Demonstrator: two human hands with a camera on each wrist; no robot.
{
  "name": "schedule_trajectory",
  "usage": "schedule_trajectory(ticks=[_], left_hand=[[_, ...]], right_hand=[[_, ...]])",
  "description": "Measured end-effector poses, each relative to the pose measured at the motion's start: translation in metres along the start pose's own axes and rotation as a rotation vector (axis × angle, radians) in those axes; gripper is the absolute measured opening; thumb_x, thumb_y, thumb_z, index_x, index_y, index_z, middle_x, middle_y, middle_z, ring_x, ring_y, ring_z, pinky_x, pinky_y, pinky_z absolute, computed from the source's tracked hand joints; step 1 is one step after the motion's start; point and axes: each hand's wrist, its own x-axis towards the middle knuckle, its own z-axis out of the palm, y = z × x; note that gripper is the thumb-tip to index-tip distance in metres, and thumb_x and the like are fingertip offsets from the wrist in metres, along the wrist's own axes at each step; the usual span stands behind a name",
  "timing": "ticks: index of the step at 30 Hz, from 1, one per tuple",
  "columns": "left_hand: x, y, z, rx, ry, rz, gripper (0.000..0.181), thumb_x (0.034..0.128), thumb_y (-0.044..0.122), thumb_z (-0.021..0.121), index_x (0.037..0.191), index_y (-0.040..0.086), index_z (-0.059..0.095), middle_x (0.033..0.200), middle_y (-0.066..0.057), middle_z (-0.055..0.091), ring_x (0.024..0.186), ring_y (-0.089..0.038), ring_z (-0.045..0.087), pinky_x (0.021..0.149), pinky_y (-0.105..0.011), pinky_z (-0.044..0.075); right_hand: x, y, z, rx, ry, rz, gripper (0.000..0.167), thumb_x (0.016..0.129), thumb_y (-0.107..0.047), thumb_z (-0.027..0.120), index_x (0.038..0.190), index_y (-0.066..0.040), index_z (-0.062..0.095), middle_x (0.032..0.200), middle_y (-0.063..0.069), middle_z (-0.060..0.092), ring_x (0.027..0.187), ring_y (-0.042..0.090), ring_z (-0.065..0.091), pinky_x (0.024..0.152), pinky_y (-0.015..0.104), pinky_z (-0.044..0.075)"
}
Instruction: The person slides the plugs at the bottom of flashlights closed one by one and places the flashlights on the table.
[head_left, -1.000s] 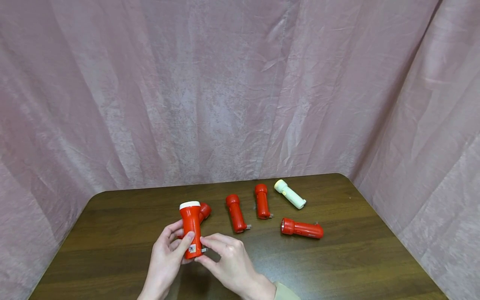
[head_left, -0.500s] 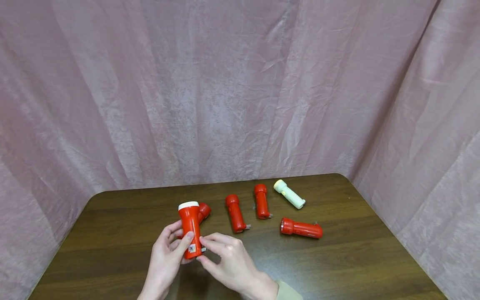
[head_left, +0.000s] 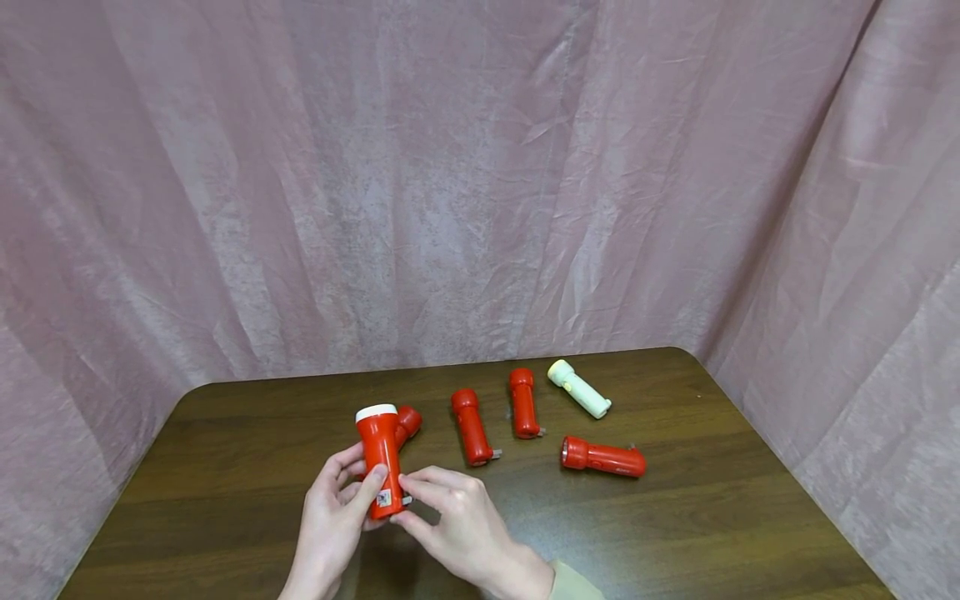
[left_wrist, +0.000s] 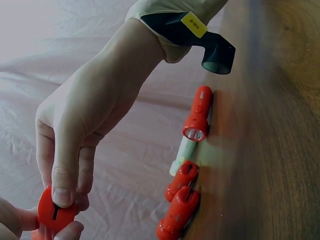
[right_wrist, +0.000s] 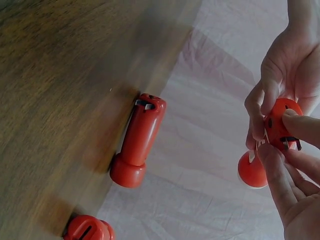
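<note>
In the head view, a red flashlight with a white rim (head_left: 381,446) is held up above the table, head end up. My left hand (head_left: 330,504) grips its body, thumb across the front beside a small printed sticker. My right hand (head_left: 461,517) pinches the base end, close to the metal plug prongs (head_left: 407,501) that stick out sideways. The right wrist view shows these prongs (right_wrist: 291,142) beside the fingers. In the left wrist view, the right thumb presses the slotted red end cap (left_wrist: 52,212). Another red flashlight (head_left: 408,422) lies behind, partly hidden.
On the brown wooden table (head_left: 712,517) lie more red flashlights: one in the middle (head_left: 472,427), one behind it (head_left: 524,404) and one at right (head_left: 603,457). A pale green flashlight (head_left: 579,389) lies at the back. Pink curtains (head_left: 450,183) hang around the table.
The held flashlight and both hands stay almost in place, with only a very slight shift left. The flashlights on the table have not moved.
</note>
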Motion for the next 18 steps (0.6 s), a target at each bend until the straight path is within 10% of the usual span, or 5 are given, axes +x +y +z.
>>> schedule_trajectory(ticks=[18], left_hand=[[-0.0006,-0.0017,-0.0005,0.018,0.015,0.011,0.061,0.104,0.017,0.067,0.156,0.0,0.039,0.127,-0.012,0.058,0.081,0.0,0.068,0.065,-0.028,0.064]], right_hand=[[-0.0018,-0.0019,0.006,-0.061,0.001,-0.021,0.037,0.079,-0.013,0.092,0.113,-0.007,0.08,0.102,-0.001,0.08,0.09,0.009,0.077,0.086,0.017,0.061]])
